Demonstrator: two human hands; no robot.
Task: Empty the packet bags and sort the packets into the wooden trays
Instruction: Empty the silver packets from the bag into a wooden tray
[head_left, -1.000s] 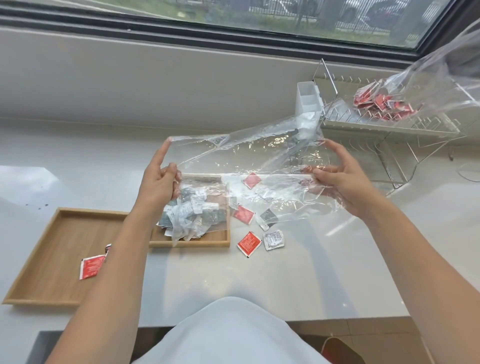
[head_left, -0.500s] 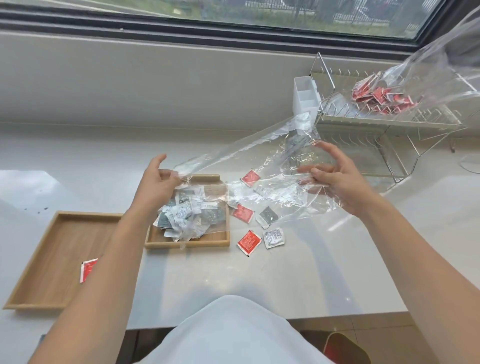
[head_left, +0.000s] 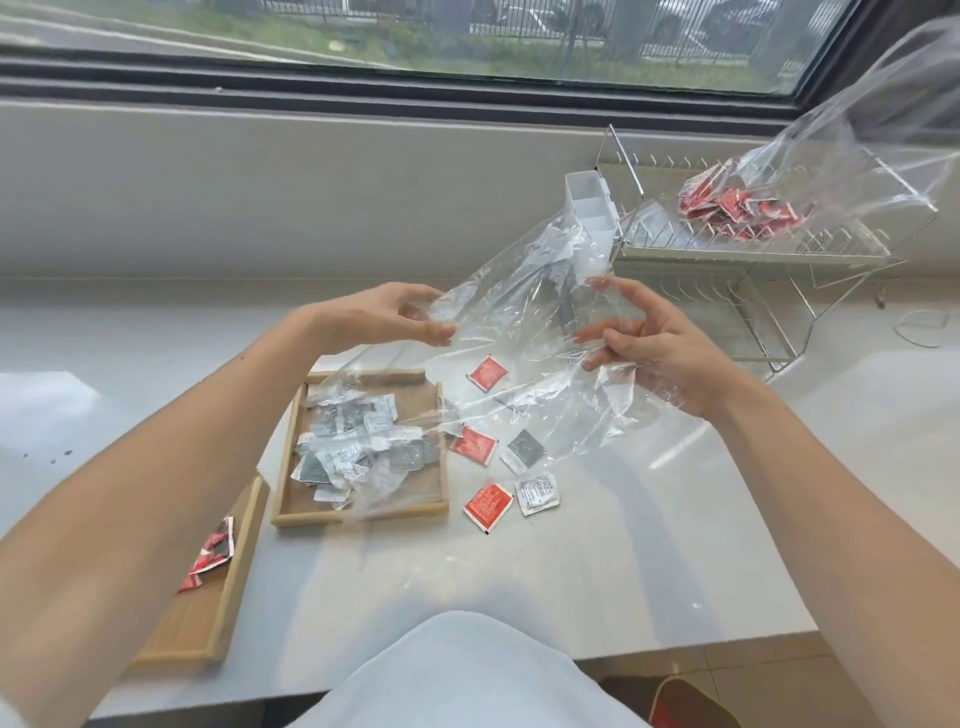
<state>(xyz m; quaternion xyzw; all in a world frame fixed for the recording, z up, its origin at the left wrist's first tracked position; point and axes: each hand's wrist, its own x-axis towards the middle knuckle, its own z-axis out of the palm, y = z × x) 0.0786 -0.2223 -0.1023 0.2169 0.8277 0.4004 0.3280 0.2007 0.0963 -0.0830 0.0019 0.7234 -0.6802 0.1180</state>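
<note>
Clear plastic bag (head_left: 524, 332), crumpled and see-through, hangs in the air above the white counter (head_left: 597, 571), stretched between both hands. The left hand (head_left: 384, 317) pinches its left edge between thumb and fingertips; the right hand (head_left: 660, 353) has its fingers curled into the film on the other side, gripping a fold, with the index and middle fingers partly extended. The bag's lower part droops toward the counter and over the right rim of the small wooden tray (head_left: 363, 512). I can see no packets inside it.

That small tray holds a loose heap of grey and white packets (head_left: 353, 447). Just to its left, partly hidden by the left forearm, sits a larger wooden tray (head_left: 228, 582) with red packets (head_left: 210, 553) in it.

Loose on the counter right of the small tray lie 5 packets: 1 red packet (head_left: 487, 372) near the tray's far corner, seen through the film, another red packet (head_left: 472, 444) touching the tray's right side, a grey packet (head_left: 523, 451) beside it, then a third red packet (head_left: 487, 505) and a white printed packet (head_left: 537, 493) nearer the person, side by side.

At the far right a wire dish rack (head_left: 727, 260) stands by the window, with a white cutlery holder (head_left: 589, 205) on its left end. A second clear bag (head_left: 831, 171) rests on the rack's top tier, with a cluster of red packets (head_left: 737, 208) inside.
</note>
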